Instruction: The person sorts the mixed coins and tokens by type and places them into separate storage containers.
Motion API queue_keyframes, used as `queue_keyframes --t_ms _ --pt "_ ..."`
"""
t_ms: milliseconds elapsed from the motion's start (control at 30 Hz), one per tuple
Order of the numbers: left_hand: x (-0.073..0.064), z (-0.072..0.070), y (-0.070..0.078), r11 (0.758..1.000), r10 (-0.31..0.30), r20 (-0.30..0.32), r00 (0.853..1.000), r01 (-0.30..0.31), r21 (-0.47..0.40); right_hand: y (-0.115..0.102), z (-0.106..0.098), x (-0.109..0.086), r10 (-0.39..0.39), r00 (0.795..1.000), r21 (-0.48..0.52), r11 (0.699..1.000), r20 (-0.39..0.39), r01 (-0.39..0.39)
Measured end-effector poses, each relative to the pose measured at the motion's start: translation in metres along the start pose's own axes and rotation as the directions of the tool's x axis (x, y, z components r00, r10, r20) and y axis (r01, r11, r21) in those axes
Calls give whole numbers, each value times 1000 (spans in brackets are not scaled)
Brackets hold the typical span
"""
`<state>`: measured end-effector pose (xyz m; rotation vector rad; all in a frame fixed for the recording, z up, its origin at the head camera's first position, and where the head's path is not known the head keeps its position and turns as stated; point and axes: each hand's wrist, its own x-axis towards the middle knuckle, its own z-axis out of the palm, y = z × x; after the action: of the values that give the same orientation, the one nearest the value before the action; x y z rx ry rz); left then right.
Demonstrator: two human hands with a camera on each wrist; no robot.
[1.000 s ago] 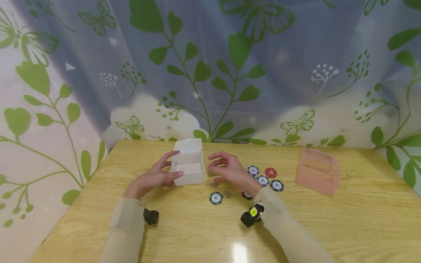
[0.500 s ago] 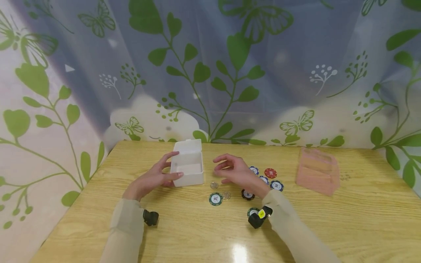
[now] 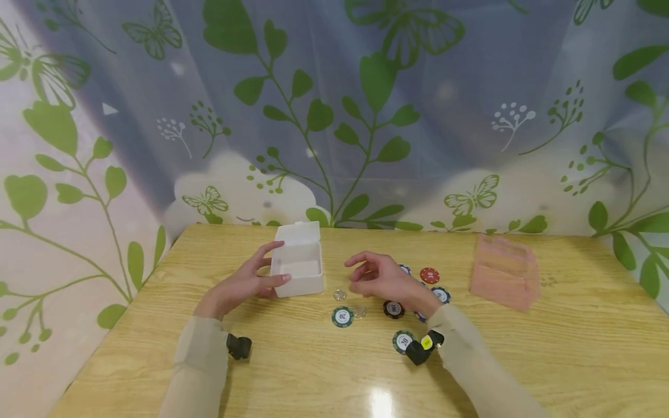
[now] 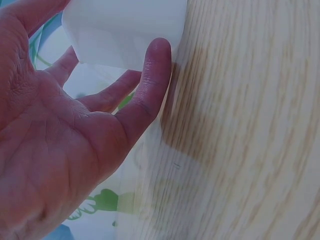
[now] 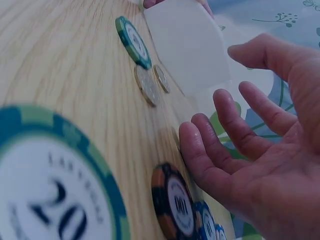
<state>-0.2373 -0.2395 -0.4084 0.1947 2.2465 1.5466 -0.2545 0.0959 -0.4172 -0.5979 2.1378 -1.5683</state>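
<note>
My left hand grips the left side of a small white box, thumb along its front edge and index finger near the raised lid. The box's inside shows bare. To its right, my right hand hovers low with loosely bent fingers and nothing between them. In the right wrist view, the fingertips are right by the edge of a coin. Two more coins, a nearer one and a farther one, lie by a green 20 poker chip. A black 100 chip lies just below the hand.
Another green 20 chip lies near the right wrist camera. A red chip and several blue chips lie around the right hand, partly covered by it. Farther right is a pink translucent pouch-like piece. A patterned curtain hangs behind the table.
My right hand has moved right and slightly nearer, away from the box, uncovering the black chip and the nearer green chip while covering more of the blue ones. The left hand and box stay put.
</note>
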Motion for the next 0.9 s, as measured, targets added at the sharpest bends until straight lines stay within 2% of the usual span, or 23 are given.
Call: queue_keyframes --t_ms 233,400,667,900 --pt "-1 0 0 1000 4 2 1000 -4 -2 5 -6 -5 -5 1000 -78 997 30 7" --pt "-2 0 1 1000 2 5 1000 -2 -1 11 -9 -5 -14 997 -129 991 80 24" --pt "-2 0 1 1000 -3 3 1000 3 0 12 -8 -9 24 991 -203 979 128 2" --pt "-2 0 1 1000 -4 9 1000 4 -5 9 -4 -11 2 991 -304 952 136 40"
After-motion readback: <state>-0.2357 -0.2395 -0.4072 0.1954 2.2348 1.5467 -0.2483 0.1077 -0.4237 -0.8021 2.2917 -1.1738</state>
